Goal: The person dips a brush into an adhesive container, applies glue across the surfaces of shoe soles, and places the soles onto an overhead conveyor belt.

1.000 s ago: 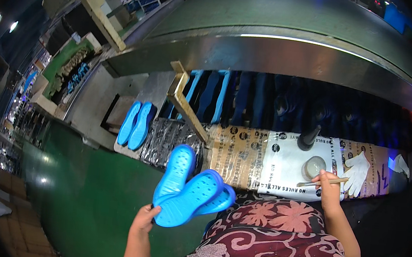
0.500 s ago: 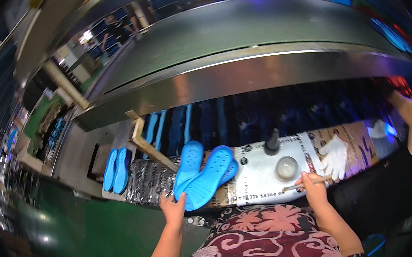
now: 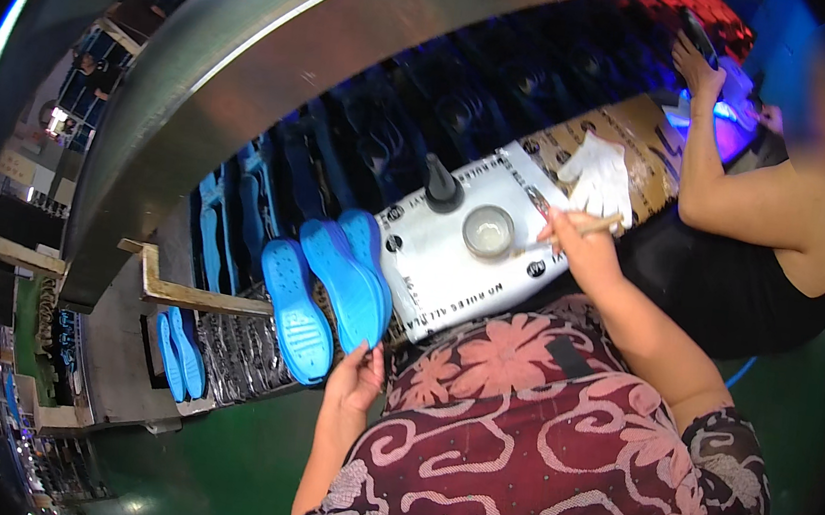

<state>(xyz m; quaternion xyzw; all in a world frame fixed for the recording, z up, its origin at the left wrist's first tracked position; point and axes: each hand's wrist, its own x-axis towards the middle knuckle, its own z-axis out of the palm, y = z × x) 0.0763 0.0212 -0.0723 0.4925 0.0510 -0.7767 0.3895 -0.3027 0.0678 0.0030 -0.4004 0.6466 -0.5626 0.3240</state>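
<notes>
My left hand (image 3: 356, 380) pinches the lower end of a blue shoe sole (image 3: 344, 286) between thumb and fingers. Another blue sole (image 3: 298, 316), with holes and ridges, lies just left of it, and part of a third (image 3: 363, 235) shows behind. In my right hand (image 3: 580, 245) is a brush (image 3: 597, 225) with a wooden handle, its tip slanting down beside a round jar (image 3: 488, 232) of cloudy contents. The jar stands on a silvery printed sheet (image 3: 460, 288). Next to it is a black bottle (image 3: 442, 185) with a narrow top.
White gloves (image 3: 599, 182) lie on cardboard (image 3: 641, 141) beyond my right hand. At the right sits a co-worker (image 3: 740, 201) in black. A dark conveyor (image 3: 470, 93) with soles runs under a metal hood (image 3: 209, 85). Two blue soles (image 3: 179, 354) rest left of a wooden bar (image 3: 198, 293).
The view has turned and shifted. The crossed soles now lie more nearly side by side, with my left hand at the end of the right one. My right hand still holds the brush.
</notes>
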